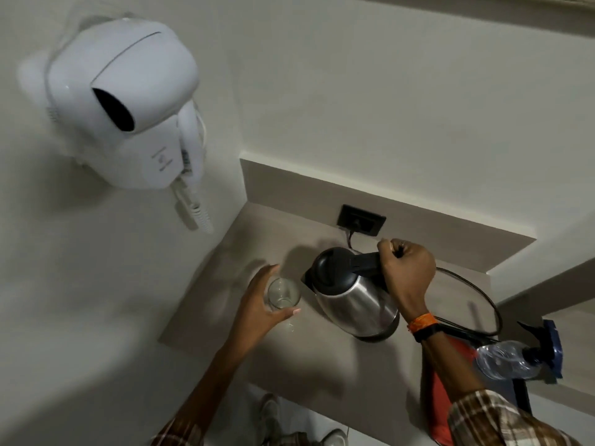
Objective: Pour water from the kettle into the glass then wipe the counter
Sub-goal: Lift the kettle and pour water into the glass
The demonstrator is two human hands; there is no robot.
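On grey counter (322,358), my right hand (407,272) gripped heavy shiny steel kettle (354,300) by black handle; left hand (260,300) cupped breakable clear glass (283,292).

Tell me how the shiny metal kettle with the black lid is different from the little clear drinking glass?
The shiny metal kettle with the black lid is bigger and you cannot see through it; the little clear drinking glass is see-through. The kettle has a lid and handle; the glass has an open top. The right hand grips the kettle's handle; the left hand curls around the glass. Both are above the grey counter.
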